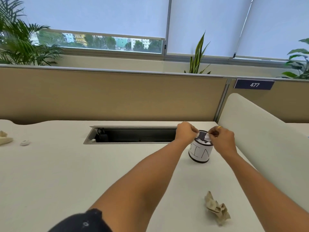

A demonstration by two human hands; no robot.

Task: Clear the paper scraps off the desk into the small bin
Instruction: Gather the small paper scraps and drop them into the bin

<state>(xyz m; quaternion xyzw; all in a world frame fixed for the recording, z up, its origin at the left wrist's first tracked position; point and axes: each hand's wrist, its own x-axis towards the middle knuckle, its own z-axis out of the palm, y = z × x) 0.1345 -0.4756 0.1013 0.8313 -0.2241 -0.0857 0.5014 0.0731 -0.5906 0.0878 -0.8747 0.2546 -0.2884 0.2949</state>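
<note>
The small bin (200, 152), a black mesh cup wrapped in white paper lettered "BIN", stands on the white desk (83, 173) at the back right. Both my hands hover over its mouth. My left hand (184, 133) and my right hand (220, 138) each pinch a bit of white paper (207, 136) just above the rim. White paper shows inside the bin. A crumpled beige scrap (216, 209) lies near the front right. Another beige scrap (5, 138) and a small white scrap (25, 142) lie at the far left.
An open cable trough (133, 134) is sunk into the desk behind my left hand. A beige partition (108, 96) runs along the back. A white curved divider (267, 136) closes off the right side, close to the bin.
</note>
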